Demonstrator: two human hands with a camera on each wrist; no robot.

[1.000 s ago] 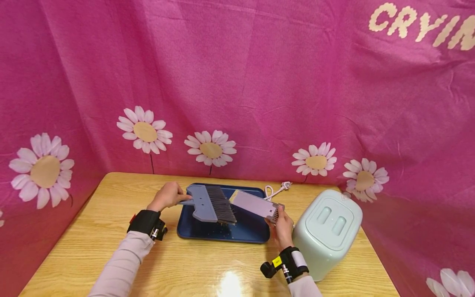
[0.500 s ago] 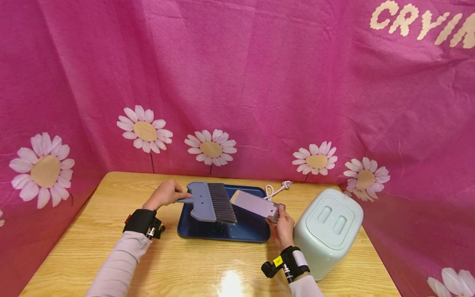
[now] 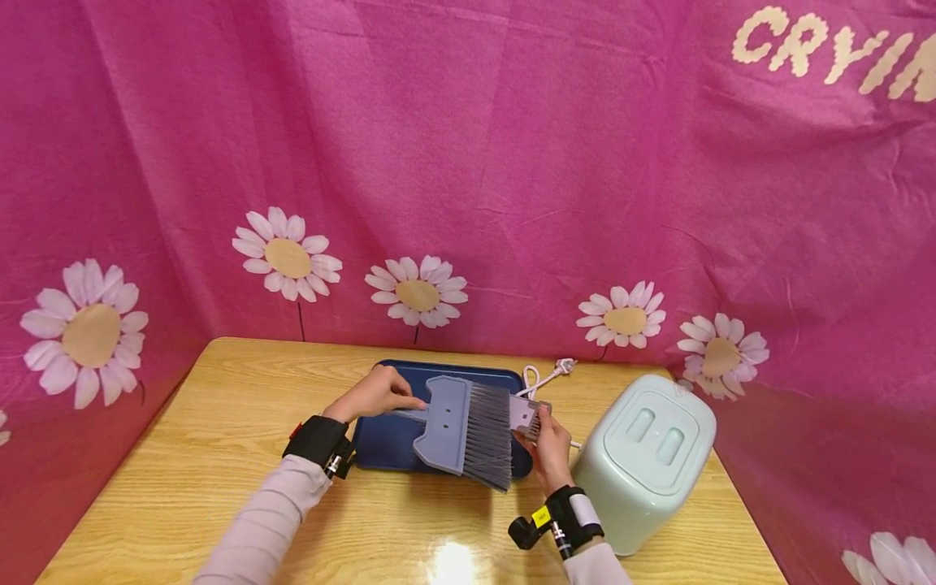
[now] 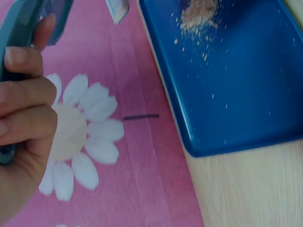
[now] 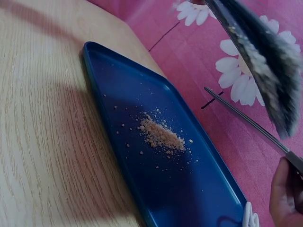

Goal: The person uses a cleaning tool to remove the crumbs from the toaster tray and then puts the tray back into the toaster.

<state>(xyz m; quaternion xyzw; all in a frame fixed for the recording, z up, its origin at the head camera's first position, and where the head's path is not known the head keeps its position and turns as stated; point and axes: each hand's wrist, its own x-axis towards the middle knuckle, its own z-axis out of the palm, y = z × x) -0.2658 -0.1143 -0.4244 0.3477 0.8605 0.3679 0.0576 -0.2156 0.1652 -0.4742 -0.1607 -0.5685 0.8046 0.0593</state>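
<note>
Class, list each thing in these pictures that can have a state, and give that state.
Blue rectangular tray: flat on the pale wooden table.
Pale brown crumbs: heaped in the tray, some scattered.
Grey-blue brush with dark bristles: raised, gripped by the bare left hand.
Flat lilac tool: lifted, held by the bare right hand.
White plug: unplugged, its cord looped.
Mint-green rounded box: upright, top closed.

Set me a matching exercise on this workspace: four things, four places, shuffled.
1. grey-blue brush with dark bristles
2. pile of tan crumbs
3. pale green lidded bin
4. flat lilac tool

A. on the dark blue rectangular tray
B. in the right hand
C. to the right of the tray
D. in the left hand

Pairs: 1-D, 2-A, 3-C, 4-B
</note>
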